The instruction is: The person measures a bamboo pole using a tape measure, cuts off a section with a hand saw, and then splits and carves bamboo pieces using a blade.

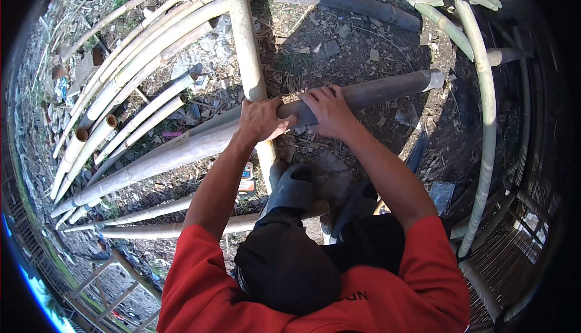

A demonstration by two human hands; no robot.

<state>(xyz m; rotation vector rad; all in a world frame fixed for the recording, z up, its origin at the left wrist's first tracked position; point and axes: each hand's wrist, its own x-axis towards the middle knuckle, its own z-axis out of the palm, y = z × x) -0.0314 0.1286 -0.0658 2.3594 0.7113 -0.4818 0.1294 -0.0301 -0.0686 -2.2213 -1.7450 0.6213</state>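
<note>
A long, thick bamboo pole [387, 89] stretches from the lower left to the right, lying across a paler bamboo pole [245, 36] that runs away from my feet. My left hand [261, 120] is closed round the long pole right where the two cross. A short way to its right, my right hand [330, 112] grips the same pole from above, with the thumb toward the left hand. The undersides of both grips are hidden. The pole's right end reaches past my right hand over the ground.
Several bamboo poles [175, 30] lie at the left, some with open cut ends. A curved pole [486, 109] and a slatted bamboo structure [508, 254] stand at the right. A greyish pole [348, 5] lies at the far side. My sandal [292, 187] is beside the cross pole; chips litter the ground.
</note>
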